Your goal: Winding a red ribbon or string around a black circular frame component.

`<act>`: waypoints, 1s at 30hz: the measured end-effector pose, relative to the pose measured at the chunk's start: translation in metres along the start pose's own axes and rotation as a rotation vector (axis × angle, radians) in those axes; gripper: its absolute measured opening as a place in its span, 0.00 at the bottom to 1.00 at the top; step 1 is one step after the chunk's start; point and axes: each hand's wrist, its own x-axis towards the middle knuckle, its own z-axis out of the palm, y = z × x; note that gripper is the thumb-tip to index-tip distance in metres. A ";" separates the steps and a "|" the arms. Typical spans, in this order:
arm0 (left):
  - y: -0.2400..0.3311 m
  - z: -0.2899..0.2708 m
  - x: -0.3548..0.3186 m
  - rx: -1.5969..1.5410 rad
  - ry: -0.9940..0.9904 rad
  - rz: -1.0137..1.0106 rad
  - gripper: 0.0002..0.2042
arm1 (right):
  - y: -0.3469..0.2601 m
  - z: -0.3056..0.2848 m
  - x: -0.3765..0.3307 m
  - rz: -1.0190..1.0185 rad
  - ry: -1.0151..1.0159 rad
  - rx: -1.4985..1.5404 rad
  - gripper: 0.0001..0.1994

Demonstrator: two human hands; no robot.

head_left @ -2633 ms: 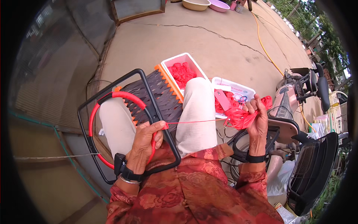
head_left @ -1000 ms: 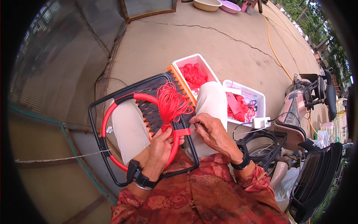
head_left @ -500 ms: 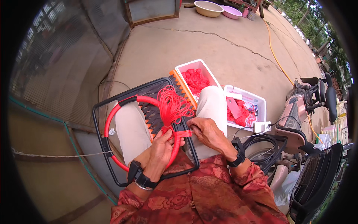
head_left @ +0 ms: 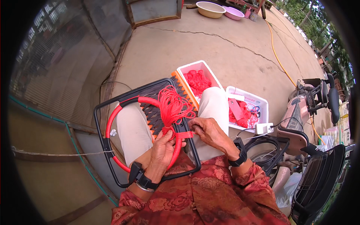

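Note:
On my lap lies a black rectangular frame (head_left: pixel 129 90) with rounded corners, and a large red-wrapped ring (head_left: pixel 112 122) with black sections rests over it. My left hand (head_left: pixel 164 147) is closed around the ring's right side, thumb pressed at the neck of a looped bundle of red cord (head_left: pixel 174 107). Several red strands (head_left: pixel 183 135) stretch in a band from the ring across the frame's right bar. At their right end my right hand (head_left: pixel 210 131) is closed in a pinch, apparently on this cord; its fingertips are partly hidden.
Beyond my knees stand an orange-edged dark mesh piece (head_left: pixel 183 88) and a white box (head_left: pixel 212 71) of red cord. Another white box (head_left: pixel 264 105) holds cord, a pink phone-like slab (head_left: pixel 235 108) and scissors. To the right are a white adapter (head_left: pixel 264 128), black cables and a chair (head_left: pixel 318 180).

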 end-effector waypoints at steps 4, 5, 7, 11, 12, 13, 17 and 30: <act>0.000 0.001 0.000 -0.014 0.000 0.009 0.14 | -0.005 -0.001 0.000 0.045 -0.002 0.022 0.04; 0.000 0.001 0.000 -0.018 -0.001 0.009 0.14 | -0.004 -0.001 0.000 0.044 0.000 0.028 0.04; 0.001 0.001 0.000 -0.023 -0.003 0.010 0.15 | -0.003 0.000 0.000 0.042 0.002 0.034 0.04; 0.001 0.001 0.000 -0.026 -0.004 0.010 0.15 | -0.001 0.000 0.000 0.054 -0.007 0.075 0.06; 0.001 0.001 0.000 -0.027 -0.005 0.011 0.15 | -0.001 -0.001 -0.001 0.070 -0.014 0.110 0.07; 0.001 0.001 0.000 -0.028 -0.005 0.011 0.15 | -0.002 -0.002 -0.001 0.070 -0.015 0.110 0.07; 0.000 0.001 -0.001 -0.037 -0.019 0.024 0.14 | -0.012 -0.016 -0.006 0.173 0.057 0.233 0.08; 0.003 0.003 -0.002 -0.037 -0.019 -0.005 0.13 | -0.022 -0.019 -0.024 0.136 0.166 0.096 0.07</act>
